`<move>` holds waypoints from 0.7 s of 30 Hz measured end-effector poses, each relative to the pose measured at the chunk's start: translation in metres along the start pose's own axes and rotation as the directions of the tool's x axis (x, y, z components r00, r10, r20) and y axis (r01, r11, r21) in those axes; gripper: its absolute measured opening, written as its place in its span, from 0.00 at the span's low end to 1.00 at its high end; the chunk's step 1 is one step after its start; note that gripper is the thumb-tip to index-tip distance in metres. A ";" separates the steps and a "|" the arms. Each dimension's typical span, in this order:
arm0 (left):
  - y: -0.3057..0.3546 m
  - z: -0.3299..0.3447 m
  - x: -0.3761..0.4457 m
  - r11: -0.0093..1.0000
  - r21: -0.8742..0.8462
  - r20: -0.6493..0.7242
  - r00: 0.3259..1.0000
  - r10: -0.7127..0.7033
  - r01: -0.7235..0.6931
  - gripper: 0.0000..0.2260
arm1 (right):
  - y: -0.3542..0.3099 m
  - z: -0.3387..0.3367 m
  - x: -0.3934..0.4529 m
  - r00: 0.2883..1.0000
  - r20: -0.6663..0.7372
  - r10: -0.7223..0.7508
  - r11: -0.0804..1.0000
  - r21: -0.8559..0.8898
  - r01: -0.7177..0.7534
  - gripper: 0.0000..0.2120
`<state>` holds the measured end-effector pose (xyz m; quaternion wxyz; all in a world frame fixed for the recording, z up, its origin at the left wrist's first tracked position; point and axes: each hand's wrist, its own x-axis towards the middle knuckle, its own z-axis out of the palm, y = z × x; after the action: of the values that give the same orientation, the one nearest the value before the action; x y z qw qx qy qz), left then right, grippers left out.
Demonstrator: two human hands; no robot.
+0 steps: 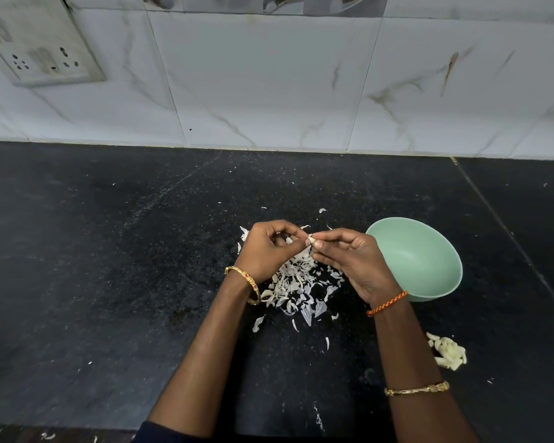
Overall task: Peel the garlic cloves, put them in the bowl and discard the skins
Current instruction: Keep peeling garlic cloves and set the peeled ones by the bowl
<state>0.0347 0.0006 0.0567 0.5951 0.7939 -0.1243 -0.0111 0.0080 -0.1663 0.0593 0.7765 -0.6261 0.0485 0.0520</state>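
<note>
My left hand (267, 251) and my right hand (352, 260) meet above the black counter, and their fingertips pinch one small garlic clove (311, 240) between them. Below the hands lies a heap of white garlic skins (296, 284). A pale green bowl (429, 251) stands just right of my right hand, and its visible inside looks empty. A small pile of peeled cloves (449, 351) lies on the counter at the lower right.
The black stone counter (109, 266) stretches left and right, with stray skin flakes scattered on it. A white tiled wall (269, 84) rises behind, with a switch and socket plate (36, 46) at the upper left. The counter's front edge runs along the bottom.
</note>
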 end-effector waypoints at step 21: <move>-0.001 0.008 -0.005 0.998 -0.057 0.146 0.989 -0.008 0.017 0.05 | 0.000 0.005 -0.002 0.996 -0.036 0.088 0.980 0.184 -0.080 0.06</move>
<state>0.0287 -0.0055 0.0531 0.6071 0.7742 -0.1619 -0.0762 0.0064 -0.1611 0.0605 0.8264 -0.5508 0.0962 0.0663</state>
